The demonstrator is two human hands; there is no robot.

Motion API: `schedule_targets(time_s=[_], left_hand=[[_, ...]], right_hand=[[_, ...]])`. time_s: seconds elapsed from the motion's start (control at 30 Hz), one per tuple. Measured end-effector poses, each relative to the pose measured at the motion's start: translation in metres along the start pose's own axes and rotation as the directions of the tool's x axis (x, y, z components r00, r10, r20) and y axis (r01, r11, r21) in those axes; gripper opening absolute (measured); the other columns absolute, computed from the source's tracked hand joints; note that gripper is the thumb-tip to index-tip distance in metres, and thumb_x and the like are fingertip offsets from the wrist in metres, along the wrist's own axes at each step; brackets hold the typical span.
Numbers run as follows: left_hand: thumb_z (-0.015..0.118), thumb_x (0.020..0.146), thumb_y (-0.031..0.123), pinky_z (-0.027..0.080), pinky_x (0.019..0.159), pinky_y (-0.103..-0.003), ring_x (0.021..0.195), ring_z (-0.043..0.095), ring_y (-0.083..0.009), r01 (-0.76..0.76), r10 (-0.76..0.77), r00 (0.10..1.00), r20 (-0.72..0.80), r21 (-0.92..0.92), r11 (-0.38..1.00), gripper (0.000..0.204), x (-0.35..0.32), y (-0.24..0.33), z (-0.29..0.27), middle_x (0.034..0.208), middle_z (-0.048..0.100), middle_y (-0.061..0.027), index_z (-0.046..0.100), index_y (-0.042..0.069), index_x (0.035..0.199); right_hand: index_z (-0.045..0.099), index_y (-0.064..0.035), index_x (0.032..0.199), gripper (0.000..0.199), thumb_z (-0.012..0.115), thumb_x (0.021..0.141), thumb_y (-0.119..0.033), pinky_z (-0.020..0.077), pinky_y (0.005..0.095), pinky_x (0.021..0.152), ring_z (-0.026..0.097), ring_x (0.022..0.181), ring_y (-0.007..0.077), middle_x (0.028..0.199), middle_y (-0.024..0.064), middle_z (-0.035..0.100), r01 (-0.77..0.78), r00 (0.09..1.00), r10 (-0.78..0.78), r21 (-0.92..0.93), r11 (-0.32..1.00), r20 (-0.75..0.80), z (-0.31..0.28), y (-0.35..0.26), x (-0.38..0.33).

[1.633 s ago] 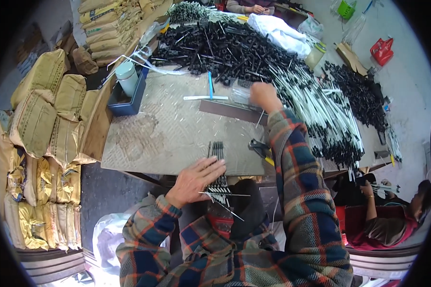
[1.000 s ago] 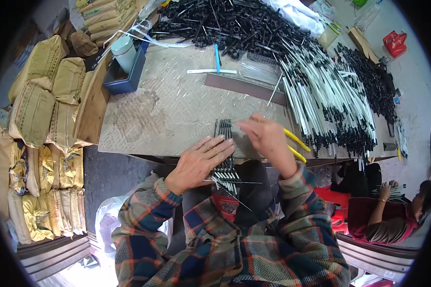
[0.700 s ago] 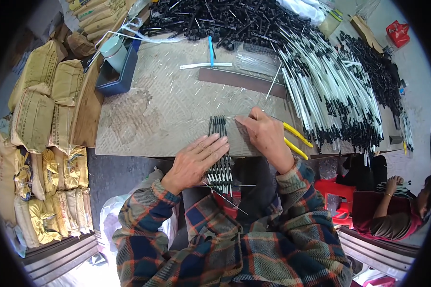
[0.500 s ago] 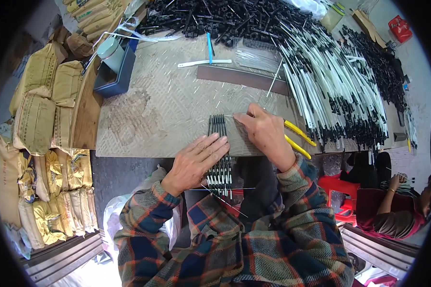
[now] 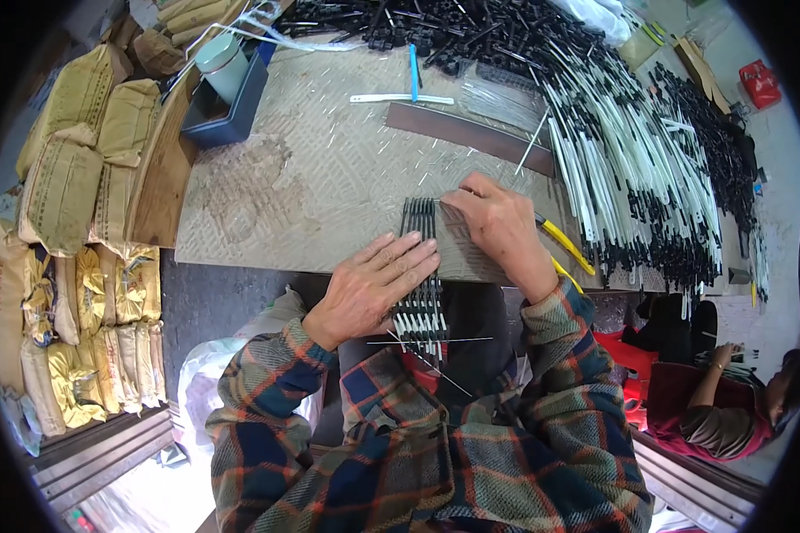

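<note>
- A worn, grey workbench [image 5: 329, 178] with a criss-cross surface pattern fills the middle of the view in a cluttered workshop, seen from above the worker's plaid sleeves.
- Tan paper sacks [image 5: 71, 160] are stacked along the worker's left side of the bench; lower down the same side stand smaller shiny gold bags [image 5: 80, 355].
- A broad heap of black-and-white rods [image 5: 631, 169] runs along the far edge of the bench and down its right side, loose and in no container.
- A second person [image 5: 729, 409] in a red top sits at the lower right, well apart from the bench work.
- A dark blue open tray [image 5: 227, 102] sits at the bench's far left corner, holding a pale green lidded cup [image 5: 222, 62].
- A long dark brown strip [image 5: 471, 133] lies flat beyond the hands, with a blue pen [image 5: 412, 71] and a white strip [image 5: 400, 99] further back.
- The left hand [image 5: 369, 289] lies flat, fingers spread, pressing on the row of black rods [image 5: 420, 266] that hangs over the bench's near edge.
- The right hand [image 5: 498, 231] is curled, fingertips pinching the far ends of the same rods.
- Yellow-handled pliers [image 5: 564, 249] lie just beside the right wrist.
</note>
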State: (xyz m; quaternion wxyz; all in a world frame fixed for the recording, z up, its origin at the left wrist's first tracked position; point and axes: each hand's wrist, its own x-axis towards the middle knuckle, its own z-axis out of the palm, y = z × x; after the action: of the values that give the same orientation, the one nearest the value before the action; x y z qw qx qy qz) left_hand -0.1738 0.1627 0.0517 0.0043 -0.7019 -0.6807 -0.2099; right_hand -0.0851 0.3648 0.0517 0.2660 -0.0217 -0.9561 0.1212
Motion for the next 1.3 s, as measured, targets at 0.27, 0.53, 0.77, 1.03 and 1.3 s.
schedule_targets(time_s=[0.27,0.53,0.77,1.03,1.3], left_hand=[[0.076,0.047,0.019,0.029,0.105,-0.036,0.125,0.037,-0.0217,-0.02,0.02,1.0,0.01,-0.017,1.0,0.086,-0.006,-0.005,0.006,0.134,0.041,-0.0049,0.043,0.009,0.127],[0.078,0.045,0.022,0.029,0.106,-0.035,0.126,0.036,-0.0213,-0.022,0.022,1.0,-0.008,-0.076,0.997,0.091,-0.004,-0.008,0.017,0.136,0.039,-0.005,0.042,0.009,0.128],[0.079,0.045,0.026,0.029,0.106,-0.035,0.126,0.036,-0.0214,-0.011,0.01,1.0,-0.002,-0.046,0.999,0.093,-0.011,-0.006,0.008,0.135,0.04,-0.0061,0.042,0.008,0.128],[0.079,0.044,0.028,0.029,0.106,-0.035,0.126,0.035,-0.0211,-0.02,0.019,0.999,-0.035,-0.022,1.0,0.093,-0.012,-0.008,0.013,0.135,0.04,-0.0063,0.042,0.008,0.127],[0.068,0.052,0.03,0.03,0.105,-0.036,0.126,0.036,-0.0214,0.003,-0.002,1.0,0.009,-0.064,0.998,0.084,-0.007,-0.004,0.011,0.136,0.039,-0.0045,0.042,0.01,0.129]], right_hand=[[0.06,-0.0124,0.084,0.01,0.054,0.076,-0.01,0.0467,0.0364,0.056,0.06,0.07,0.0256,0.078,0.0046,0.055,0.034,0.989,-0.019,-0.093,0.995,0.149,-0.001,-0.005,0.014],[0.055,-0.011,0.091,0.012,0.054,0.079,-0.008,0.046,0.0401,0.057,0.059,0.068,0.0327,0.08,0.0086,0.057,-0.103,0.964,0.127,-0.111,0.988,0.234,-0.005,-0.011,0.012],[0.052,-0.0079,0.092,0.012,0.055,0.08,-0.009,0.0457,0.0411,0.058,0.058,0.072,0.0351,0.086,0.0115,0.057,-0.03,0.976,0.013,0.077,0.997,0.218,-0.004,-0.016,0.022],[0.048,-0.0053,0.079,0.003,0.051,0.078,-0.007,0.0467,0.0346,0.06,0.055,0.071,0.024,0.076,0.0079,0.047,0.289,0.929,-0.184,-0.318,0.903,0.322,-0.017,-0.009,0.016],[0.051,-0.0029,0.083,0.005,0.047,0.082,-0.007,0.0463,0.0304,0.06,0.056,0.071,0.0243,0.079,0.0091,0.052,0.187,0.976,-0.174,-0.096,0.978,0.131,-0.015,-0.021,0.023]])
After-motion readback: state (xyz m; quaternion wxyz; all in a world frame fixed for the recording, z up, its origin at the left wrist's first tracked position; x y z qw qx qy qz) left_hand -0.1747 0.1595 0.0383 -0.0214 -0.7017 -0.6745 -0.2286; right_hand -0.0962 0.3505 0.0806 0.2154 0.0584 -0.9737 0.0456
